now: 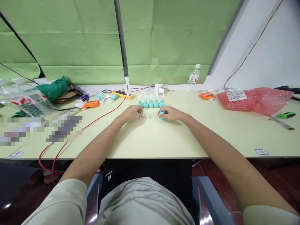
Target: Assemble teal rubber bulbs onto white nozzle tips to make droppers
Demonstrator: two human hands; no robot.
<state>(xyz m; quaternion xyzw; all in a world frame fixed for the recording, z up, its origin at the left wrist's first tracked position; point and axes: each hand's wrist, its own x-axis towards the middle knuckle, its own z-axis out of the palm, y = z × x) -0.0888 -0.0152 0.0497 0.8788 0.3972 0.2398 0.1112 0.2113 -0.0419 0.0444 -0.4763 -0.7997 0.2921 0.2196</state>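
Note:
My right hand (172,113) is closed around a small teal squeeze bulb (161,114), its open neck tilted up. My left hand (133,113) is to the left, fingers curled together; what is between the fingertips, if anything, is too small to tell. Small clear plastic pieces (147,116) lie on the table between the two hands, close to the left fingertips. Just behind the hands stands a row of several teal bulbs with clear pointed nozzles (151,103), upright and side by side.
At the back are a yellow multimeter (122,94) and a white plug (158,89). A water bottle (193,78) and orange tool (207,95) stand right of centre. Farther right lie a red plastic bag (255,100) and screwdriver (287,115). Red cable (103,118), bottles (35,100) and clutter occupy the left.

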